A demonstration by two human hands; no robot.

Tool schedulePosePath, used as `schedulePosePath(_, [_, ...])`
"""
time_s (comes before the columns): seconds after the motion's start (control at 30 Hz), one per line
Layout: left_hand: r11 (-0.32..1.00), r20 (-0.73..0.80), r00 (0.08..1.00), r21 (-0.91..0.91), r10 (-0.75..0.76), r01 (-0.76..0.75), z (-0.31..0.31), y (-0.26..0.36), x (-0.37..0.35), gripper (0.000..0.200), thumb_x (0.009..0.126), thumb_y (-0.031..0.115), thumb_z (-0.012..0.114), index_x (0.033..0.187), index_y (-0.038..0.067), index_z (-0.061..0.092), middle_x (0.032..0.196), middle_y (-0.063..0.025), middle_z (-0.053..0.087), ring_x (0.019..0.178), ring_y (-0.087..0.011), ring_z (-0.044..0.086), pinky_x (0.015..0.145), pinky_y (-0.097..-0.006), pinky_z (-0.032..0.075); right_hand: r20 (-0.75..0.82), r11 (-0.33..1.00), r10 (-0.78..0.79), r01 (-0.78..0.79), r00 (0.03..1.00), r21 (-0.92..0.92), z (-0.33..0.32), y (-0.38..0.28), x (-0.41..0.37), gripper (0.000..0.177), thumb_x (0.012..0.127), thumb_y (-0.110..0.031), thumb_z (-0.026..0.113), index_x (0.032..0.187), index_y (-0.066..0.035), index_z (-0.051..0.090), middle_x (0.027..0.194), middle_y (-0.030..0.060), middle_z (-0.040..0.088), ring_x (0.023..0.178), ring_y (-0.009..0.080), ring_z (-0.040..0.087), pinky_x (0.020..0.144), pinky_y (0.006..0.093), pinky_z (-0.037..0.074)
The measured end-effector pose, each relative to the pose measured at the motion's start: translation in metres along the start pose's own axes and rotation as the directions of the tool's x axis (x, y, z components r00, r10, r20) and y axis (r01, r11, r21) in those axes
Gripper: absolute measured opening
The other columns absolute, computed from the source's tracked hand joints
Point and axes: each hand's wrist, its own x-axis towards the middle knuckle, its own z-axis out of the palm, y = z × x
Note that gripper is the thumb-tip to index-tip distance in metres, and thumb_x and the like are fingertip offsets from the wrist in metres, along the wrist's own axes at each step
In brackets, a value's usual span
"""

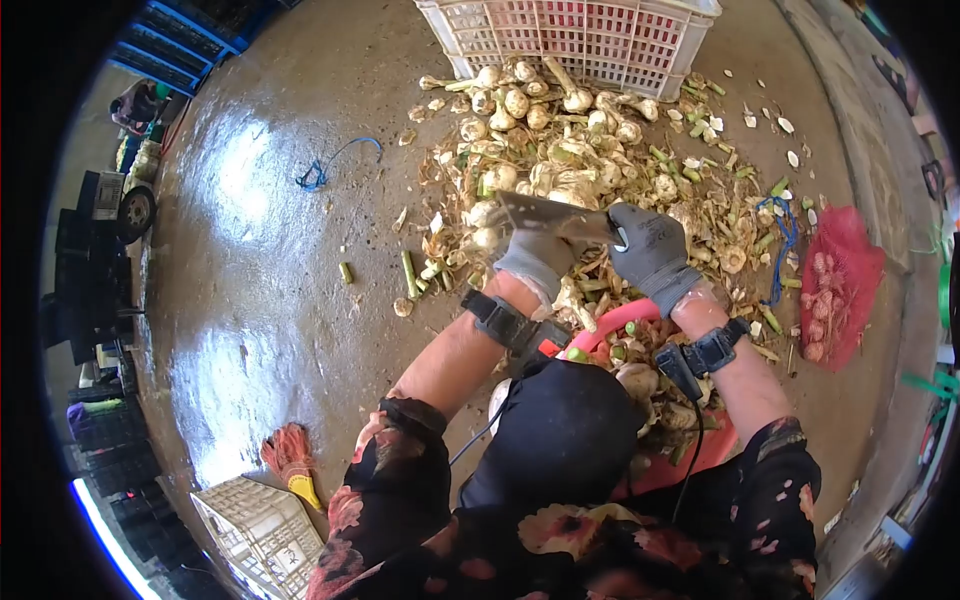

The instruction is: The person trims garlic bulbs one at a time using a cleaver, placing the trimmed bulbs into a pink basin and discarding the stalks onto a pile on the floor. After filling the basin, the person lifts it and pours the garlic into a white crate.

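My right hand, in a dark grey glove, is closed on the handle of a cleaver. Its wide blade points left, passing above my left hand. That hand wears a grey glove too, and the blade hides its fingers, so I cannot see what they hold. Beyond both hands spreads a heap of garlic bulbs, mixed with dry skins and cut stalks. Below the hands, between my legs, a pink basin contains bulbs and stalk pieces; my knee covers part of it.
A white plastic crate stands behind the heap. On the right lies a red mesh bag beside blue twine. At lower left are an orange broom head and another crate. The floor looks wet. Someone is far left.
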Motion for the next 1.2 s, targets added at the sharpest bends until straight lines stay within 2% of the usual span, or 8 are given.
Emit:
schedulePosePath(0.4, [0.923, 0.121, 0.991, -0.371, -0.056, 0.097, -0.022, 0.043, 0.004, 0.026, 0.072, 0.003, 0.050, 0.097, 0.006, 0.059, 0.080, -0.0101, 0.062, 0.071, -0.0241, 0.059, 0.063, -0.0296, 0.048, -0.056, 0.999, 0.009, -0.011, 0.998, -0.032, -0.007, 0.063, -0.015, 0.011, 0.074, -0.019, 0.053, 0.084, -0.014, 0.055, 0.073, 0.0092, 0.061, 0.071, 0.0306, 0.060, 0.060, 0.0400, 0.047])
schedulePosePath(0.47, [0.853, -0.021, 0.938, -0.411, 0.346, -0.323, -0.049, 0.051, 0.005, 0.030, 0.079, -0.004, 0.047, 0.107, 0.005, 0.055, 0.083, -0.0093, 0.063, 0.076, -0.0156, 0.060, 0.060, -0.0254, 0.048, 0.015, 0.882, 0.452, -0.444, 0.892, -0.157, -0.009, 0.113, -0.023, 0.021, 0.078, -0.026, 0.051, 0.092, -0.012, 0.060, 0.081, 0.0153, 0.063, 0.078, 0.0348, 0.060, 0.068, 0.0414, 0.048])
schedulePosePath(0.53, [-0.033, 0.530, 0.837, -0.842, 0.136, 0.539, -0.067, 0.074, 0.000, 0.026, 0.083, 0.012, 0.054, 0.107, 0.005, 0.055, 0.089, -0.0123, 0.062, 0.085, -0.0169, 0.059, 0.066, -0.0281, 0.049, 0.012, 0.797, 0.593, -0.585, 0.805, -0.149, -0.012, 0.154, -0.032, 0.026, 0.077, -0.028, 0.051, 0.091, -0.008, 0.060, 0.087, 0.0187, 0.062, 0.083, 0.0366, 0.059, 0.073, 0.0428, 0.046])
schedulePosePath(0.63, [0.907, 0.905, 0.374, -0.316, 0.201, 0.278, -0.067, 0.105, 0.029, 0.052, 0.079, 0.044, 0.057, 0.112, 0.003, 0.053, 0.108, -0.0142, 0.057, 0.098, -0.0248, 0.056, 0.087, -0.0350, 0.044, 0.028, 0.775, 0.627, -0.619, 0.779, -0.130, -0.032, 0.144, -0.033, 0.028, 0.076, -0.029, 0.051, 0.091, -0.006, 0.059, 0.086, 0.0205, 0.061, 0.083, 0.0368, 0.058, 0.074, 0.0425, 0.046])
schedulePosePath(0.77, [0.928, 0.282, 0.958, 0.369, -0.052, -0.059, -0.039, 0.059, 0.088, 0.029, 0.085, 0.025, 0.055, 0.106, 0.005, 0.054, 0.093, -0.0088, 0.058, 0.080, -0.0163, 0.059, 0.068, -0.0272, 0.049, 0.137, 0.764, 0.645, -0.641, 0.752, -0.080, -0.019, 0.144, -0.034, 0.032, 0.072, -0.031, 0.053, 0.090, -0.005, 0.060, 0.084, 0.0212, 0.061, 0.081, 0.0361, 0.059, 0.072, 0.0405, 0.047])
schedulePosePath(0.83, [0.729, 0.353, 0.897, 0.683, -0.268, -0.051, -0.026, 0.019, 0.111, 0.025, 0.085, 0.023, 0.051, 0.097, 0.003, 0.060, 0.086, -0.0128, 0.063, 0.078, -0.0232, 0.062, 0.070, -0.0310, 0.049, 0.155, 0.768, 0.633, -0.640, 0.758, -0.010, -0.009, 0.138, -0.035, 0.032, 0.070, -0.031, 0.054, 0.088, -0.005, 0.061, 0.082, 0.0214, 0.061, 0.079, 0.0355, 0.060, 0.071, 0.0401, 0.047])
schedulePosePath(1.1, [0.887, 0.362, 0.853, -0.127, -0.376, 0.445, -0.053, 0.036, 0.029, 0.034, 0.087, 0.033, 0.052, 0.094, 0.000, 0.056, 0.066, -0.0054, 0.053, 0.060, -0.0137, 0.048, 0.059, -0.0283, 0.042, 0.468, 0.527, 0.616, -0.773, 0.634, 0.353, -0.016, 0.102, -0.023, 0.021, 0.067, -0.016, 0.064, 0.082, -0.002, 0.062, 0.069, 0.0075, 0.061, 0.047, 0.0118, 0.056, 0.041, 0.0282, 0.046])
schedulePosePath(1.2, [0.865, 0.290, 0.949, -0.438, -0.124, 0.246, -0.029, 0.032, 0.013, 0.027, 0.083, 0.026, 0.058, 0.096, 0.002, 0.055, 0.068, -0.0048, 0.054, 0.064, -0.0125, 0.050, 0.059, -0.0264, 0.042, 0.567, 0.542, 0.522, -0.761, 0.638, 0.357, -0.012, 0.067, -0.015, 0.022, 0.071, -0.019, 0.060, 0.085, -0.002, 0.061, 0.071, 0.0112, 0.063, 0.054, 0.0197, 0.060, 0.050, 0.0325, 0.049])
